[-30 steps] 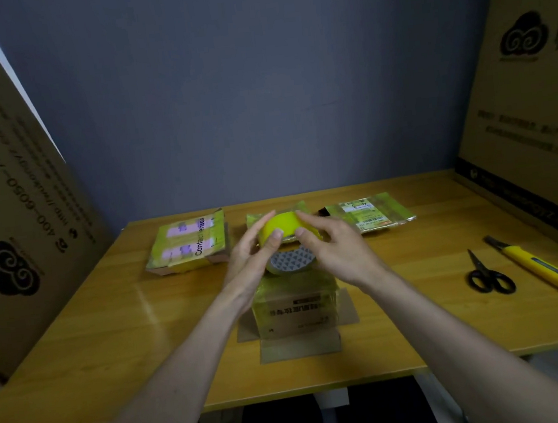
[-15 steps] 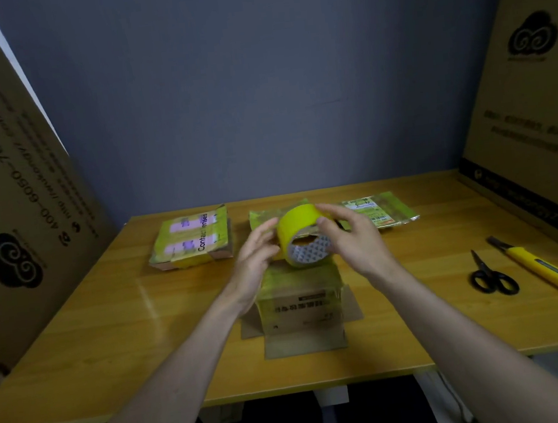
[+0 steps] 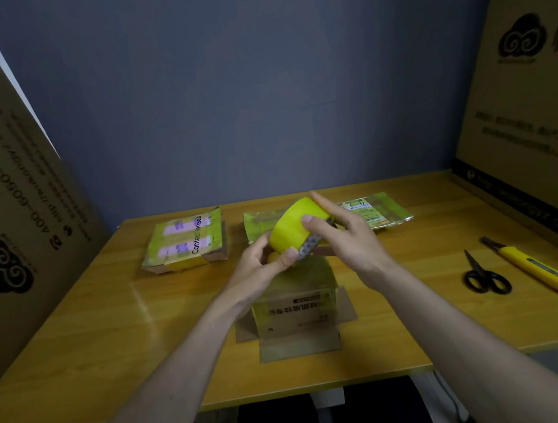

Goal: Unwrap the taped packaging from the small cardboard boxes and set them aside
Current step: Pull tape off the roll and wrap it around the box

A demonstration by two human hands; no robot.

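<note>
Both hands hold a yellow tape roll (image 3: 292, 232) above the table's middle. My left hand (image 3: 260, 272) pinches the roll's lower edge with thumb and fingers. My right hand (image 3: 349, 238) grips its top and far side. Below them stands a small cardboard box (image 3: 294, 308) wrapped in yellow-tinted tape, its flaps spread flat on the table. A taped flat box (image 3: 186, 243) printed with "Contact lenses" lies at the back left. Another taped packet (image 3: 374, 213) lies at the back right, and a third (image 3: 258, 223) sits partly hidden behind the roll.
Black scissors (image 3: 484, 276) and a yellow utility knife (image 3: 538, 268) lie on the wooden table (image 3: 94, 334) at the right. Large cardboard cartons lean at the left (image 3: 11, 205) and right (image 3: 534, 98) edges. A blue-grey wall stands behind.
The tape roll has been lifted and tilted, its yellow face turning up toward the camera. My left thumb has shifted onto the roll's lower rim; my right hand has moved over its top.
</note>
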